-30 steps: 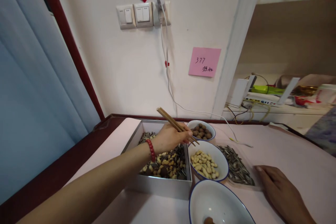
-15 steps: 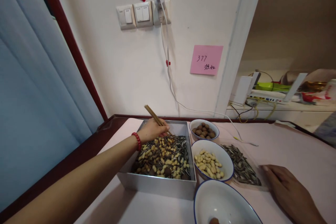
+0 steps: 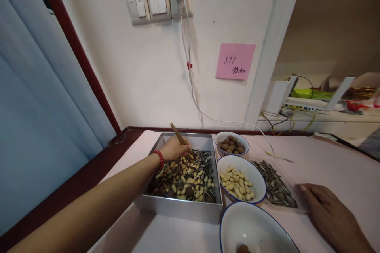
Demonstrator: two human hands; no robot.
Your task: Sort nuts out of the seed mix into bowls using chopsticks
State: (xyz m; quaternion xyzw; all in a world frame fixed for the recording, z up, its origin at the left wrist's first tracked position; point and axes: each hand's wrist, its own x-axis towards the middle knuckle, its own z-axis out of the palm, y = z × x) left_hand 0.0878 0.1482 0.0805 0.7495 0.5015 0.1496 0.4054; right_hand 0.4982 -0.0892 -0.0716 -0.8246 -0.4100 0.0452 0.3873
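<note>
In the head view, my left hand (image 3: 175, 148) is closed around a pair of wooden chopsticks (image 3: 177, 133), whose tips point down into a silver metal box (image 3: 182, 205). The box holds a mix of peanuts (image 3: 190, 181), striped sunflower seeds (image 3: 205, 160) and a few round brown nuts (image 3: 189, 192). At the right, my right hand (image 3: 334, 213) rests at the edge of a shallow clear tray (image 3: 299, 201) of sunflower seeds (image 3: 276, 184). Its fingers are bent together against that edge, partly hidden.
Right of the box stand a white bowl of brown nuts (image 3: 228, 153), a larger bowl of peanuts (image 3: 259, 178), and a near bowl (image 3: 255, 221) with a brown nut in it. A white cable (image 3: 237, 121) trails onto the pink tabletop (image 3: 320, 158). A router (image 3: 303, 106) stands on the shelf.
My left hand, with the chopsticks, has dipped slightly lower into the box and the chopsticks stand a little differently. My right hand stays at the tray. The whole view has shifted slightly.
</note>
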